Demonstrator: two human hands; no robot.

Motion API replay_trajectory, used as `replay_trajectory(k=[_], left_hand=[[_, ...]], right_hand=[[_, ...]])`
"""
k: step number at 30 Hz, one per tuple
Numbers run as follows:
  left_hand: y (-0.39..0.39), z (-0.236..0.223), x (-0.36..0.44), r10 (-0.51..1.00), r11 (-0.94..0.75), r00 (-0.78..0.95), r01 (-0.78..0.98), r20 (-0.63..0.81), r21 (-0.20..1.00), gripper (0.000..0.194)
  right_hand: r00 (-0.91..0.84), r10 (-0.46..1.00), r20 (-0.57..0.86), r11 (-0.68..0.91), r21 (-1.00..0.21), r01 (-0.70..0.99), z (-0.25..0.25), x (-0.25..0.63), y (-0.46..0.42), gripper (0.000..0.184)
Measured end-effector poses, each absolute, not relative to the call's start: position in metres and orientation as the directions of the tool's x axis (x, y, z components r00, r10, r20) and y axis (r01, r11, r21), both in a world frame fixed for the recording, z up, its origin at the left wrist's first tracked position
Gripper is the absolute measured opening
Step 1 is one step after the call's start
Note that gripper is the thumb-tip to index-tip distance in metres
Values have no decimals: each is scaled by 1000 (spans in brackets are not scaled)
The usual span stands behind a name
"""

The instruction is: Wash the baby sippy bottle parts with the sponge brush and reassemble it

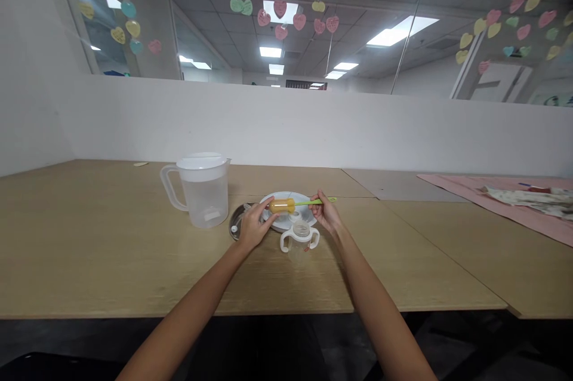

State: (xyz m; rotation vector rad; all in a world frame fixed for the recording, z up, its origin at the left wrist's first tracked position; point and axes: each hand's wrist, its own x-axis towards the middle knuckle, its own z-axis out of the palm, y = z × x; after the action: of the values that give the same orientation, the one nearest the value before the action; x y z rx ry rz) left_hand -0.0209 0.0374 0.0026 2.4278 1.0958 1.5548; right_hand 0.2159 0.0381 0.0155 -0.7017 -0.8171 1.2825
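My left hand [256,223] is closed around the yellow-orange head of a bottle brush [281,206], which lies level in the air. With closed fingers my right hand [326,212] grips the brush's thin green handle toward its right end. Just below and in front of the brush, a clear baby bottle [301,243] with a white two-handled collar stands upright, its mouth uncovered. Behind it, partly covered by my hands and the brush, is a white dish [286,228] with a small white part in it. A dark round dish [234,227] shows beside my left hand, partly hidden.
A clear plastic pitcher [206,199] with a white lid stands to the left on the wooden table [134,249]. At the far right lies a pink cloth [505,202] with a patterned fabric on it. A white wall with a window above borders the back.
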Motion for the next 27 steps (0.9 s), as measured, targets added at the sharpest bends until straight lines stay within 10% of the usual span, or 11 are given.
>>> replay_trajectory(k=[27], left_hand=[[37, 2, -22, 640, -727, 208, 476, 740, 495, 44]], right_hand=[[218, 967, 135, 211, -901, -380, 17, 210, 34, 46]])
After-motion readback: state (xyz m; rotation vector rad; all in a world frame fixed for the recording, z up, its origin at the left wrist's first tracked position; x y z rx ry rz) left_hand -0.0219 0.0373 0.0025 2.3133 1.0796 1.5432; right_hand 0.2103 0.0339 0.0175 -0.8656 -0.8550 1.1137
